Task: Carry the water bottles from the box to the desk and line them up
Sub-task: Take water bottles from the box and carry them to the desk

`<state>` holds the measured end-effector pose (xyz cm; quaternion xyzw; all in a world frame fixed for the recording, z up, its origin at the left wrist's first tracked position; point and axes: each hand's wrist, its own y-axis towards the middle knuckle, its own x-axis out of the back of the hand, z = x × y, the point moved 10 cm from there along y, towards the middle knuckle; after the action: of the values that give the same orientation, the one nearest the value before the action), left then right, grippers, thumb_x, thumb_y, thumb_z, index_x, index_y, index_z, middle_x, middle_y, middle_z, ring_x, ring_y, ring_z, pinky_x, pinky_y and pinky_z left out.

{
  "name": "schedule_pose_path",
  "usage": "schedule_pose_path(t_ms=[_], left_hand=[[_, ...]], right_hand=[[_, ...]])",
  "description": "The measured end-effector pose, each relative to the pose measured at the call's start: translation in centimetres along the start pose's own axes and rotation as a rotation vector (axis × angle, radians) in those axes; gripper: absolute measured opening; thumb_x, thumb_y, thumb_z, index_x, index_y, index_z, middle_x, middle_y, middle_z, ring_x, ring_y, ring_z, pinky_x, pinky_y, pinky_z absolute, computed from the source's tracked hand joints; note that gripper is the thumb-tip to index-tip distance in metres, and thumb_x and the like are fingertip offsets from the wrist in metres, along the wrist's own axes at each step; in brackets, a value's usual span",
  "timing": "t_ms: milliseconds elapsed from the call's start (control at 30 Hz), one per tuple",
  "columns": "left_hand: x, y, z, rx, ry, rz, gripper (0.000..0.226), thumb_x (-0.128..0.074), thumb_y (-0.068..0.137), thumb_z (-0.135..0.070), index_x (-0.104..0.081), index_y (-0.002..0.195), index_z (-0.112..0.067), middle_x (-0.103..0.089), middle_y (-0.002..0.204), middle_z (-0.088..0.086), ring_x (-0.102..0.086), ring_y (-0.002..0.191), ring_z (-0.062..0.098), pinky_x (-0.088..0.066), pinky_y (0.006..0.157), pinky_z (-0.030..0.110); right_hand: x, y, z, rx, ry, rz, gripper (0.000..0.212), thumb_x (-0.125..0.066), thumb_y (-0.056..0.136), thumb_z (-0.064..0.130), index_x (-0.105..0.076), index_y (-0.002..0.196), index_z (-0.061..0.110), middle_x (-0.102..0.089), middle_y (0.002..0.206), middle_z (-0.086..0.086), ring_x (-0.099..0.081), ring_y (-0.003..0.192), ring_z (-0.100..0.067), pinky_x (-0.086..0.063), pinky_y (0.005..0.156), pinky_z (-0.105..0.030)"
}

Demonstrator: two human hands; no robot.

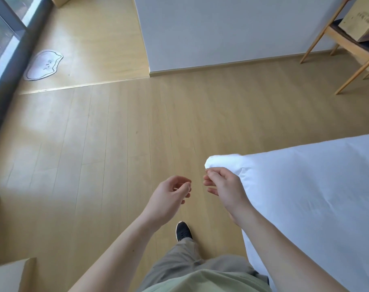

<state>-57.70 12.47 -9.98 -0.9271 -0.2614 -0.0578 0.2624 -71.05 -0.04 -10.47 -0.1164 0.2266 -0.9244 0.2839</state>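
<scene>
Both hands are hanging out in front of the person over a light wooden floor (107, 144), and neither is holding anything. The left hand (169, 197) is sitting with its fingers loosely curled, palm turned inward. The right hand (223, 186) is sitting just beside it, fingers likewise loosely bent, with its back almost touching the corner of a white bed (305, 197) that is filling the lower right. Below the hands, a black shoe (183, 230) is showing on the floor, with grey-green trousers (190, 262) and a pale green shirt (204, 281) beneath it. No water bottles are showing anywhere in this view, so where they are cannot be told. A cardboard box (357, 22) is resting on the dark seat of a wooden chair (348, 45) at the top right, well apart from the hands; there is dark printing on its side, but it is too small and blurred to read. A white wall panel (221, 32) is standing across the top middle. At the upper left, a white cat-shaped mat (42, 65) with a dark outline is lying near a window (2, 28); some small marks on it are not readable. A pale surface with a wooden edge (8, 275) is poking in at the bottom left corner.
</scene>
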Motion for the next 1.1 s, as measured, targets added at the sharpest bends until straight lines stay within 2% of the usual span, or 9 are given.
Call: schedule_pose_path(t_ms=[167, 367, 533, 767, 833, 933, 1100], left_hand=[[3.7, 6.2, -3.3, -0.032, 0.001, -0.006, 0.013, -0.058, 0.101, -0.031, -0.070, 0.105, -0.032, -0.076, 0.096, -0.009, -0.072, 0.089, 0.003, -0.061, 0.083, 0.032], [6.2, 12.7, -6.2, -0.052, -0.004, 0.002, 0.013, -0.060, 0.099, -0.034, -0.072, 0.104, -0.034, -0.075, 0.095, -0.016, -0.072, 0.091, 0.004, -0.061, 0.083, 0.032], [7.3, 18.9, -8.7, -0.064, 0.020, 0.031, 0.014, -0.060, 0.096, -0.040, -0.072, 0.103, -0.038, -0.075, 0.096, -0.017, -0.072, 0.091, 0.003, -0.060, 0.084, 0.032], [8.4, 29.2, -13.3, -0.039, 0.117, 0.069, 0.028, -0.056, 0.081, -0.057, -0.073, 0.098, -0.043, -0.074, 0.095, -0.023, -0.067, 0.093, -0.004, -0.049, 0.080, 0.021], [8.6, 32.4, -14.8, -0.013, 0.140, 0.074, 0.031, -0.055, 0.076, -0.061, -0.073, 0.096, -0.046, -0.075, 0.095, -0.021, -0.068, 0.093, -0.002, -0.053, 0.080, 0.026], [8.6, 36.8, -17.7, 0.000, 0.175, 0.088, 0.031, -0.053, 0.073, -0.065, -0.071, 0.095, -0.053, -0.075, 0.097, -0.020, -0.069, 0.096, 0.001, -0.058, 0.089, 0.035], [8.2, 43.2, -22.6, -0.037, 0.194, 0.088, 0.027, -0.054, 0.076, -0.062, -0.071, 0.095, -0.053, -0.075, 0.097, -0.021, -0.070, 0.095, 0.001, -0.058, 0.090, 0.036]], right_hand=[[-1.9, 5.3, 3.5, 0.001, 0.023, -0.032, 0.015, -0.058, 0.102, 0.020, -0.071, 0.101, 0.014, -0.072, 0.096, -0.002, -0.071, 0.095, -0.017, -0.060, 0.086, -0.034], [-2.9, 10.9, 6.9, -0.005, 0.041, -0.062, 0.015, -0.058, 0.101, 0.021, -0.072, 0.101, 0.015, -0.073, 0.097, -0.003, -0.071, 0.096, -0.018, -0.058, 0.083, -0.032], [-3.1, 16.6, 9.3, 0.006, 0.057, -0.072, 0.016, -0.059, 0.101, 0.023, -0.073, 0.100, 0.016, -0.074, 0.096, -0.002, -0.072, 0.096, -0.018, -0.059, 0.087, -0.034], [-3.0, 26.7, 11.8, -0.053, 0.141, -0.116, 0.015, -0.060, 0.100, 0.020, -0.074, 0.098, 0.015, -0.074, 0.092, -0.001, -0.072, 0.092, -0.016, -0.058, 0.080, -0.029], [-3.0, 29.8, 13.3, -0.068, 0.155, -0.116, 0.016, -0.060, 0.100, 0.021, -0.073, 0.098, 0.013, -0.074, 0.092, -0.001, -0.072, 0.092, -0.016, -0.059, 0.080, -0.030], [-3.0, 34.3, 15.9, -0.064, 0.161, -0.097, 0.015, -0.061, 0.099, 0.023, -0.073, 0.099, 0.014, -0.074, 0.092, 0.001, -0.072, 0.093, -0.017, -0.060, 0.084, -0.034], [-1.1, 40.5, 20.1, -0.048, 0.176, -0.127, 0.014, -0.062, 0.098, 0.023, -0.073, 0.095, 0.016, -0.075, 0.087, 0.004, -0.073, 0.090, -0.016, -0.060, 0.082, -0.034]])
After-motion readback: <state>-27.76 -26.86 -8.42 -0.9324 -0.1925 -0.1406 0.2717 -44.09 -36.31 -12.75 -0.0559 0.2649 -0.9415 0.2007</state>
